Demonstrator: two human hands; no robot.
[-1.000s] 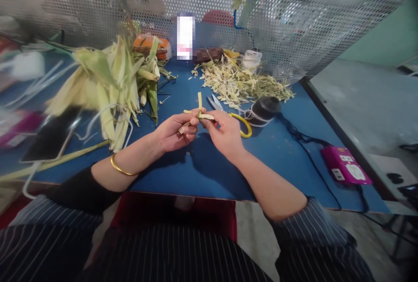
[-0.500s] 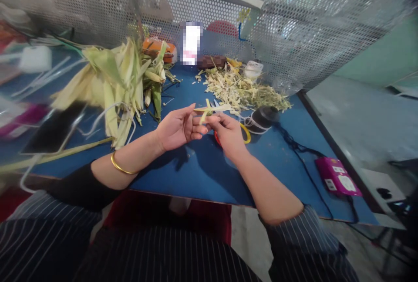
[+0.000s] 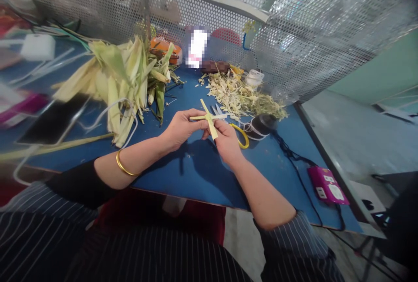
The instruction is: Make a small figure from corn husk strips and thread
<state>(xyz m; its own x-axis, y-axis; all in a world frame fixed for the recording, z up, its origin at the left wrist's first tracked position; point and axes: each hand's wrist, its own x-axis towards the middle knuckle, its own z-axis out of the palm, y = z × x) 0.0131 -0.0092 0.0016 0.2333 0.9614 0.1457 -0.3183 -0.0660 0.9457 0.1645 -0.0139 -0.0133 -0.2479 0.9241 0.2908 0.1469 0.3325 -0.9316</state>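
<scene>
Between my two hands is a small cross of folded corn husk strips (image 3: 209,119), pale yellow-green, with its arms pointing out from a woven centre. My left hand (image 3: 185,127) is closed, thumb and fingers pinching the cross from the left. My right hand (image 3: 227,140) pinches it from the lower right. Behind my right hand lie scissors (image 3: 243,136) with a yellow handle, their blades partly hidden. To the right of them is a black cone of thread (image 3: 263,125) with white string around it.
Corn husks (image 3: 126,77) are heaped at the left, beside a dark phone (image 3: 54,118) with a white cable. A pile of husk scraps (image 3: 235,92) lies at the back. A purple box (image 3: 327,185) with black cords is at the right. A perforated metal screen (image 3: 212,9) borders the blue table (image 3: 163,168).
My left hand has turned from palm up to a pinch on the husk strips. The cross now faces up between both hands, its arms spread. The view has shifted slightly.
</scene>
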